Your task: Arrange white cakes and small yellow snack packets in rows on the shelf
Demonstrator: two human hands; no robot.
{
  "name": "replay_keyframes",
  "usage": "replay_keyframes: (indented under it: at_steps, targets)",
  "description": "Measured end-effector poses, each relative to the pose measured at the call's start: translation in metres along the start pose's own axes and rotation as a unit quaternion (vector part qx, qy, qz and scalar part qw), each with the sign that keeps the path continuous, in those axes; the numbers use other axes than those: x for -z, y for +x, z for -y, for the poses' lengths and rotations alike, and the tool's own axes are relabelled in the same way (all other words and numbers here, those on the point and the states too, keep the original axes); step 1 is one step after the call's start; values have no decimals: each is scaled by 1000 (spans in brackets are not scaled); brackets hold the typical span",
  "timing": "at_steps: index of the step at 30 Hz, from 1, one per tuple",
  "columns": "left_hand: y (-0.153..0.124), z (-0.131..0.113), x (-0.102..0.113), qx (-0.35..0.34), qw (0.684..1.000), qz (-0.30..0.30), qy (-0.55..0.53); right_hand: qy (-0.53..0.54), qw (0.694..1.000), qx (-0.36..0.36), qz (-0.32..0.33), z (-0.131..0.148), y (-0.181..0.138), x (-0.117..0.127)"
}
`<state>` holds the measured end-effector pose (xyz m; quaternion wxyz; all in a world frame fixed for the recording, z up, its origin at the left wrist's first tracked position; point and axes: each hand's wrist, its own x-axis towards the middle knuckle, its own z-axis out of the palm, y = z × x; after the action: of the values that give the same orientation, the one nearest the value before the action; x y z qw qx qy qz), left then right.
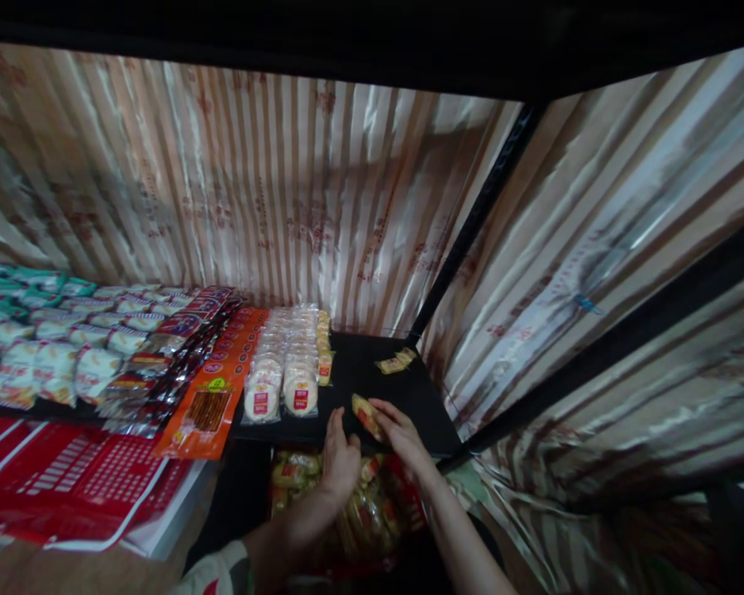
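Observation:
My right hand (402, 434) is closed on a small yellow snack packet (365, 415) at the front edge of a black shelf (403, 390). My left hand (340, 463) hovers just left of it, fingers curled and close to the packet, above a red bag (363, 504) full of similar yellow packets below the shelf. Rows of round white cakes in clear wrap (285, 368) lie on the shelf to the left. A few loose yellow packets (395, 361) lie near the shelf's back corner.
Orange packs (214, 397), dark red packs (167, 355) and white-and-green packs (43, 347) fill the shelf's left side. A red-and-white printed box (68, 487) sits at lower left. Striped shiny curtains (273, 190) hang behind and to the right, with black frame posts (471, 231).

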<state>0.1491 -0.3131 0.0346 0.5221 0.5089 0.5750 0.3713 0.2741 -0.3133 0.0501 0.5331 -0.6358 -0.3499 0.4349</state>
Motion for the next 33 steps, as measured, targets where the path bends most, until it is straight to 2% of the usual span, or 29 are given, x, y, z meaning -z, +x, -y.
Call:
replay_keyframes:
  at_steps: [3, 5, 9, 15, 18, 21, 26, 33]
  targets:
    - [2, -4, 5, 25, 999, 1, -26, 128, 989, -79, 13, 11, -5, -6]
    - [3, -7, 7, 31, 998, 2, -49, 196, 976, -89, 16, 12, -8, -12]
    - [4, -9, 6, -4, 996, 22, -89, 239, 965, -110, 6, 2, -12, -26]
    - [12, 4, 8, -15, 998, -34, -45, 218, 964, -148, 18, -7, -8, -33]
    - [21, 13, 9, -49, 997, -49, -22, 134, 978, -158, 28, -2, -1, -25]
    - [28, 23, 7, -68, 997, -38, -22, 43, 986, -156, 31, 6, 7, -17]
    - [34, 33, -1, -16, 993, -53, -106, 15, 990, -137, -23, 8, 20, -19]
    - [39, 33, -6, 53, 973, -54, -218, 100, 988, -116, -33, -12, 28, -35]
